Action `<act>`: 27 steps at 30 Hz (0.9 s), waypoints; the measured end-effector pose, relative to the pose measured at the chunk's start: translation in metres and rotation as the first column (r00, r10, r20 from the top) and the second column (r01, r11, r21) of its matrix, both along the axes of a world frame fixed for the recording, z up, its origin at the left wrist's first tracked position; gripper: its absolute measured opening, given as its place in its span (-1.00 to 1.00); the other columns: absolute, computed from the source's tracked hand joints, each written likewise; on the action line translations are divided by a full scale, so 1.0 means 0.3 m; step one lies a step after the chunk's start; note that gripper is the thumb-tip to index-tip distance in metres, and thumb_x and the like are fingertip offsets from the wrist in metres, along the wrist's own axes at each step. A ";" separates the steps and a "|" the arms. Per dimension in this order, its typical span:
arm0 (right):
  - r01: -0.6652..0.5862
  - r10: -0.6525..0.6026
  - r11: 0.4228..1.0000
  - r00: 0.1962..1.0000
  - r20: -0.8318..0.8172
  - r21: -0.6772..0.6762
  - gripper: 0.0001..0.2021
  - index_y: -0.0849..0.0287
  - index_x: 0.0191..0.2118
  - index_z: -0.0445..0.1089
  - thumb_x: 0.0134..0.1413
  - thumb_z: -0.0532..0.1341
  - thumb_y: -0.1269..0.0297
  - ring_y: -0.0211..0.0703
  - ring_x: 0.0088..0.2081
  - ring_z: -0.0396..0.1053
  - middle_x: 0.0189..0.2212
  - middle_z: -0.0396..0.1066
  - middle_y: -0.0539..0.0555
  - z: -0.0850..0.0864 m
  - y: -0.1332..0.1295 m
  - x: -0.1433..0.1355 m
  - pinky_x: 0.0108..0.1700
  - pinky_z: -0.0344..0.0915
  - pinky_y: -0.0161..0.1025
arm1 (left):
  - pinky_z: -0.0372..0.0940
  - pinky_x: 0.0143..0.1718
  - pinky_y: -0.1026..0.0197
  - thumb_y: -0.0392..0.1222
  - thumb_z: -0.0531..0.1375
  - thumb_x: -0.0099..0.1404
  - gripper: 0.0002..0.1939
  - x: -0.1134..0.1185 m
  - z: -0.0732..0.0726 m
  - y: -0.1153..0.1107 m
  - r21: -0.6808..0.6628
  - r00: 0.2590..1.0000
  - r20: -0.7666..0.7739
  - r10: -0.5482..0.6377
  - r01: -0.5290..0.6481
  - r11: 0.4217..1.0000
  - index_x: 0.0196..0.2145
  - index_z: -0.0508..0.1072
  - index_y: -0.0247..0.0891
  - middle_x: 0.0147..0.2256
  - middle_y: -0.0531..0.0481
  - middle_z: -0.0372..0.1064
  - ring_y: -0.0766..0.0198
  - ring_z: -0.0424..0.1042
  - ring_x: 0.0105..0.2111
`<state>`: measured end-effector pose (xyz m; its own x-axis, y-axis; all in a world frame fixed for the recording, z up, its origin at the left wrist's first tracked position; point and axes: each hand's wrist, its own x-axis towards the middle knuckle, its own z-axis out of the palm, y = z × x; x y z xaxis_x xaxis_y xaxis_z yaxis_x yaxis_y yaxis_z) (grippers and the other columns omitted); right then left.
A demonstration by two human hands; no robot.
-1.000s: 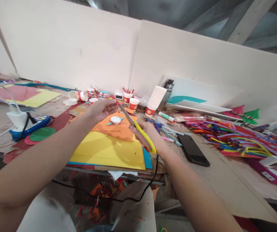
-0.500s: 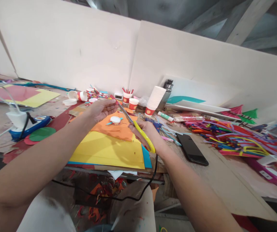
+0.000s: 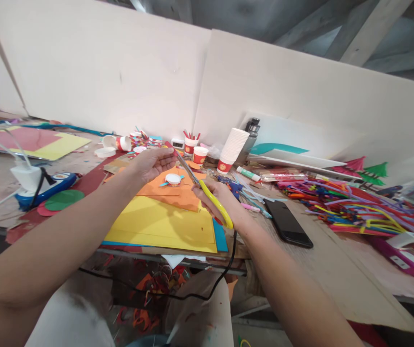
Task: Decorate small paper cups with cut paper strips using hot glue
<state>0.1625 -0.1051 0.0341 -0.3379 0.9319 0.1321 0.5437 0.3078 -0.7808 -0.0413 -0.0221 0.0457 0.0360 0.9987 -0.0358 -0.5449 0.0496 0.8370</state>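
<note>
My left hand (image 3: 155, 164) pinches a small red piece (image 3: 168, 144) between thumb and fingertips, above the orange paper. My right hand (image 3: 216, 195) is wrapped round the yellow handles of a pair of scissors (image 3: 212, 200), whose blades point up and left and reach the red piece. Below and between the hands, a small round white-topped item (image 3: 172, 180) with blue strips lies on orange paper (image 3: 156, 187). Yellow sheets (image 3: 166, 224) over a blue sheet (image 3: 220, 236) lie nearer the table's front edge.
Stacked paper cups (image 3: 233, 149), a cup of red sticks (image 3: 191, 144) and a bottle (image 3: 248, 140) stand behind. To the right are a black phone (image 3: 288, 224) and colourful pipe cleaners (image 3: 351, 207). A blue power strip (image 3: 51, 189) and green disc (image 3: 64, 200) lie left.
</note>
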 end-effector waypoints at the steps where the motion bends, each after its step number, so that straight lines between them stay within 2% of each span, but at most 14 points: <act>1: 0.004 -0.004 1.000 1.000 -0.012 -0.012 -0.72 0.17 -0.31 0.34 0.17 0.11 0.05 -0.39 -0.65 0.08 -0.65 0.14 -0.12 -0.004 0.002 0.000 -0.62 0.00 -0.41 | 0.42 -0.34 0.30 -0.47 0.19 0.19 -0.86 -0.001 -0.002 0.003 0.003 1.000 0.002 0.000 0.000 1.000 -0.50 0.47 -0.39 -0.52 -0.08 0.48 0.36 0.49 -0.52; 7: 0.028 -0.029 0.998 0.999 -0.018 -0.049 -0.72 0.17 -0.32 0.35 0.12 0.18 0.02 -0.41 -0.70 0.10 -0.67 0.15 -0.13 -0.006 0.002 -0.002 -0.67 0.00 -0.42 | 0.43 -0.34 0.29 -0.47 0.22 0.15 -0.90 -0.007 -0.011 0.014 0.016 1.000 0.005 -0.008 0.008 1.000 -0.49 0.47 -0.39 -0.51 -0.08 0.50 0.34 0.50 -0.51; 18: 0.021 -0.023 0.995 0.999 -0.026 -0.101 -0.74 0.17 -0.34 0.33 0.12 0.17 0.05 -0.41 -0.72 0.10 -0.68 0.14 -0.15 0.013 -0.012 -0.004 -0.70 0.00 -0.43 | 0.43 -0.36 0.31 -0.47 0.21 0.16 -0.88 -0.006 -0.011 0.012 0.018 1.000 0.012 -0.015 0.014 1.000 -0.51 0.47 -0.39 -0.53 -0.07 0.49 0.36 0.49 -0.53; 25: 0.018 -0.018 1.000 1.000 -0.002 -0.020 -0.78 0.19 -0.39 0.32 0.11 0.17 0.13 -0.41 -0.67 0.10 -0.68 0.12 -0.13 0.017 -0.007 -0.006 -0.63 -0.03 -0.43 | 0.43 -0.35 0.31 -0.47 0.20 0.17 -0.87 -0.005 -0.007 0.007 0.013 1.000 0.006 -0.012 0.012 1.000 -0.51 0.46 -0.39 -0.52 -0.08 0.49 0.36 0.49 -0.52; 27: 0.025 -0.025 0.999 1.000 -0.005 -0.036 -0.78 0.19 -0.40 0.32 0.10 0.17 0.13 -0.39 -0.66 0.11 -0.68 0.13 -0.13 0.016 -0.007 -0.007 -0.63 -0.02 -0.43 | 0.43 -0.36 0.31 -0.48 0.19 0.19 -0.85 -0.003 -0.004 0.004 0.003 1.000 0.006 -0.008 0.008 1.000 -0.51 0.46 -0.40 -0.53 -0.07 0.49 0.36 0.49 -0.53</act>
<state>0.1604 -0.1073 0.0390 -0.3136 0.9443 0.1000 0.5470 0.2657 -0.7938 -0.0422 -0.0208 0.0444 0.0439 0.9985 -0.0322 -0.5494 0.0511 0.8340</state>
